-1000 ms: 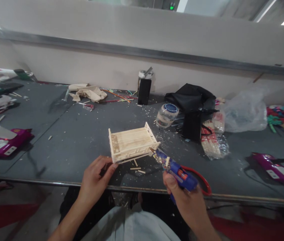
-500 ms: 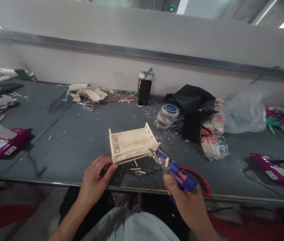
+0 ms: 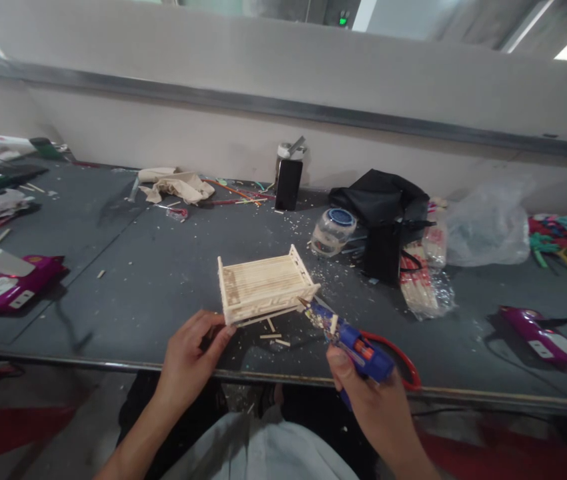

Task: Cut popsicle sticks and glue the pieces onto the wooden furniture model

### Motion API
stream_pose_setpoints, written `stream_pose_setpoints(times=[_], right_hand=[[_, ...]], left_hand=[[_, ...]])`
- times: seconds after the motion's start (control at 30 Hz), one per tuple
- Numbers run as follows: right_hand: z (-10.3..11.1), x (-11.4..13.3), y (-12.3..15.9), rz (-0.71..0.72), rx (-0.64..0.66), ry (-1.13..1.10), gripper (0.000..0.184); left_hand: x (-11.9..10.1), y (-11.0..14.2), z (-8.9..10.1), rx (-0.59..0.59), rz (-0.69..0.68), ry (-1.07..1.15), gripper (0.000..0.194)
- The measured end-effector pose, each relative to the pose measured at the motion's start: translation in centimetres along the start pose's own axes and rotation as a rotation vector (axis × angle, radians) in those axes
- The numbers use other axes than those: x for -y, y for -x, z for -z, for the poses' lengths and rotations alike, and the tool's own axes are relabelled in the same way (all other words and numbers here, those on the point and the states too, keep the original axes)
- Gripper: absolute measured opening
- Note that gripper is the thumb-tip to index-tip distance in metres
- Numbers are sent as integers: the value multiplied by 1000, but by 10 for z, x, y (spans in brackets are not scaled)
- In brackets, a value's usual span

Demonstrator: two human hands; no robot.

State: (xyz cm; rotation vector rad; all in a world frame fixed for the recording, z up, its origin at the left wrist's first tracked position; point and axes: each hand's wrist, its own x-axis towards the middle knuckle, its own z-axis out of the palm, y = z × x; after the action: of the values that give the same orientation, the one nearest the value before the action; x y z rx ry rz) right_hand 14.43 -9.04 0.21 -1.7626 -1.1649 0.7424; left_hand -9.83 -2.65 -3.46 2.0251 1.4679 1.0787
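A small bed-shaped model made of pale wooden sticks [image 3: 263, 279] rests on the grey table. My left hand [image 3: 194, 353] pinches its near left corner between thumb and fingers. In my right hand [image 3: 363, 393] is a blue hot glue gun [image 3: 351, 340], gripped by the handle. Its nozzle points left at the near right corner of the model; whether the tip touches the wood I cannot tell. Several short stick pieces [image 3: 270, 337] lie just in front of the model.
A red cable [image 3: 403, 357] curves behind the glue gun. Further back stand a jar with a blue lid [image 3: 333, 233], a black phone [image 3: 289, 185] and a black bag [image 3: 381, 200]. Purple power strips [image 3: 26, 283] lie at both sides. Crumpled cloth [image 3: 183, 187] sits at the back.
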Motion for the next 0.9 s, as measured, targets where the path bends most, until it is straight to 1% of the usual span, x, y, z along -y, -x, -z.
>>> stream_pose_setpoints(times=[0.2,0.43,0.77,0.9], right_hand=[[-3,6,5,22,-33,-33,45],[-6,12,2,12,-39,-63,46],[-6,16,4,-73,-41,-58,46],[-6,16,4,-71,-38,-57,47]], left_hand=[[2,1,0,-1,12,0,14],[1,0,1,5,0,-5,14],[2,0,0,5,5,3,16],[2,0,0,-10,2,-3,17]])
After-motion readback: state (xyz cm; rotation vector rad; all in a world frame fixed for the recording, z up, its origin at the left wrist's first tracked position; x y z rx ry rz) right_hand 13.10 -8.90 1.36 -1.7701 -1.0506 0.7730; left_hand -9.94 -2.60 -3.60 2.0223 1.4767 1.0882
